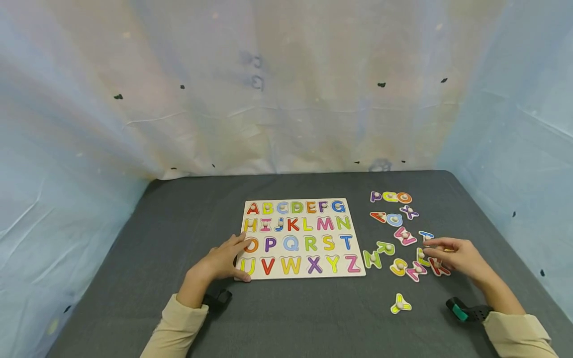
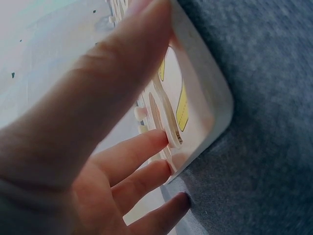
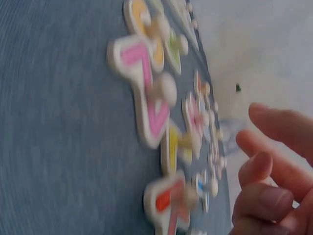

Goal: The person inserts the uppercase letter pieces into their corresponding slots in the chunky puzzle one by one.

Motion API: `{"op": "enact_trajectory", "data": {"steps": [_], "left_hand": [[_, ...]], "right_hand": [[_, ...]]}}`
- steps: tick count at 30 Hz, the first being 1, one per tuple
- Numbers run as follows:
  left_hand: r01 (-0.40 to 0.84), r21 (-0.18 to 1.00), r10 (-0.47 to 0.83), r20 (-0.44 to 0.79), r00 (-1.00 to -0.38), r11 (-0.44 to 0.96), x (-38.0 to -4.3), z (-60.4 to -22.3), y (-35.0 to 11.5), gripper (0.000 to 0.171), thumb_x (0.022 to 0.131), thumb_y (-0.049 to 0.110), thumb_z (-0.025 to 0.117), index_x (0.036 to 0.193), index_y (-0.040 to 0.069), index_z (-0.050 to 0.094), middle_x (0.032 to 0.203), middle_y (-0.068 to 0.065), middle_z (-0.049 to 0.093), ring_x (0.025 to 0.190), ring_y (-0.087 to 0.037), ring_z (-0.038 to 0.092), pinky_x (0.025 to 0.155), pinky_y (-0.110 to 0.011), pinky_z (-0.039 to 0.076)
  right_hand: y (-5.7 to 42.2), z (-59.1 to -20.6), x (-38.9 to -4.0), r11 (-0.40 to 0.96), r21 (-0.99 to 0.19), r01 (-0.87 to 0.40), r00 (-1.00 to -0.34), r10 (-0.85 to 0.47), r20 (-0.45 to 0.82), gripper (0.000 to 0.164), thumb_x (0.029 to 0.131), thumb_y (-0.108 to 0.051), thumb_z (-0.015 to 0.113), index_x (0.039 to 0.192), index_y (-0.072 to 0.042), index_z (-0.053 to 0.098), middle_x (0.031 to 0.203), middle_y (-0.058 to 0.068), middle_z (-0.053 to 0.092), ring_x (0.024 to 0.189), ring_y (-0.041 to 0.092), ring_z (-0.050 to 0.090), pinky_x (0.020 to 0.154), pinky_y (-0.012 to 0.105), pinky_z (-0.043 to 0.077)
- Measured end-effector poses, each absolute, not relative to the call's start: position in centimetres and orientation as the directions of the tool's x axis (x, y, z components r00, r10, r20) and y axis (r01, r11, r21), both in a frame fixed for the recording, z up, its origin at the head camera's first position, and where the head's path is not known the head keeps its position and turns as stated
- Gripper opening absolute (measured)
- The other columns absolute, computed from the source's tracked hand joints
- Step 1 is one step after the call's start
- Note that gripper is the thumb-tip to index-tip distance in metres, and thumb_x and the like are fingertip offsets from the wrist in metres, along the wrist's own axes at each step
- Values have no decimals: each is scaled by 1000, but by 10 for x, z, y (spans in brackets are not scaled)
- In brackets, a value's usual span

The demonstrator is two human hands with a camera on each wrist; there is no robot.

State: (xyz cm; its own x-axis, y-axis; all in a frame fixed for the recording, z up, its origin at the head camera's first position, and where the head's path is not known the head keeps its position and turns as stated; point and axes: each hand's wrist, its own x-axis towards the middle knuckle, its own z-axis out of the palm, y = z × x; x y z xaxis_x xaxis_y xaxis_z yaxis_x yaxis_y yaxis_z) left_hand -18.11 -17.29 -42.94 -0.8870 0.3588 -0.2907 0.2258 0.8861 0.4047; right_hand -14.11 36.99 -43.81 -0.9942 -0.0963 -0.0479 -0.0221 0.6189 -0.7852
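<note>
The alphabet puzzle board (image 1: 297, 273) lies flat on the dark cloth, letters A to Z in four rows. Knobbed pieces sit in its upper rows, from A to J. My left hand (image 1: 220, 259) rests on the board's left edge, fingers spread near O, thumb at the corner by U. Over the loose letters at the right, my right hand (image 1: 461, 257) hovers with loosely bent fingers and nothing between them. Its fingertips overlap the L piece (image 1: 421, 259), near the T piece (image 1: 427, 233) and the red K piece (image 1: 440, 272). The right wrist view shows the pink Z piece (image 3: 144, 93) beside them.
More knobbed letters lie right of the board: N (image 1: 372, 259), R (image 1: 385, 247), S (image 1: 397, 268), M (image 1: 405, 237), and several farther back, such as X (image 1: 409, 213). Y (image 1: 400, 305) lies alone nearer the front. Pale curtains (image 1: 286, 99) enclose the table.
</note>
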Motion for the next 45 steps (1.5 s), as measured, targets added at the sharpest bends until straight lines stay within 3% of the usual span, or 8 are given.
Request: {"op": "enact_trajectory", "data": {"steps": [4,14,20,26,38,45], "left_hand": [[228,403,360,-290,-887,886,-180,-430,-173,97,67,35,86,147,10,39,160,-16,27,147,-44,23,107,-71,26],[229,403,360,-287,-887,886,-179,-430,-173,97,67,34,86,147,9,39,160,-16,27,147,-44,24,107,-72,26],[222,409,358,-296,-886,885,-178,-428,-173,97,67,34,86,148,10,39,160,-15,26,148,-43,23,107,-71,26],[217,412,356,-300,-885,885,-179,-426,-171,96,68,33,86,148,10,38,160,-16,26,148,-44,22,108,-71,25],[212,408,351,-306,-885,888,-180,-426,-172,96,68,32,86,148,10,38,161,-16,25,148,-44,22,108,-71,25],[219,401,354,-299,-886,889,-180,-428,-173,97,67,33,86,148,10,38,160,-16,26,148,-44,22,108,-71,25]], "right_hand": [[385,-441,-139,654,-756,-18,-990,-120,-80,21,94,-19,62,111,-10,70,55,-15,40,46,11,41,46,30,35],[412,-455,-139,597,-784,-170,-943,-329,-47,19,93,-6,60,107,-6,72,75,-22,70,50,3,43,43,28,33],[415,-461,-142,522,-819,-239,-903,-429,-10,23,92,1,57,105,-9,74,82,-24,72,64,-8,58,46,25,39],[417,-459,-142,566,-795,-219,-911,-411,-42,20,90,0,60,105,-5,73,83,-21,73,70,-7,64,56,20,48],[408,-454,-143,669,-728,-149,-967,-253,-34,12,88,-6,66,97,-1,73,68,-18,66,58,3,54,51,24,39],[388,-437,-151,679,-716,-164,-980,-196,38,16,88,-8,68,97,5,71,64,-14,65,59,5,60,52,23,43]]}}
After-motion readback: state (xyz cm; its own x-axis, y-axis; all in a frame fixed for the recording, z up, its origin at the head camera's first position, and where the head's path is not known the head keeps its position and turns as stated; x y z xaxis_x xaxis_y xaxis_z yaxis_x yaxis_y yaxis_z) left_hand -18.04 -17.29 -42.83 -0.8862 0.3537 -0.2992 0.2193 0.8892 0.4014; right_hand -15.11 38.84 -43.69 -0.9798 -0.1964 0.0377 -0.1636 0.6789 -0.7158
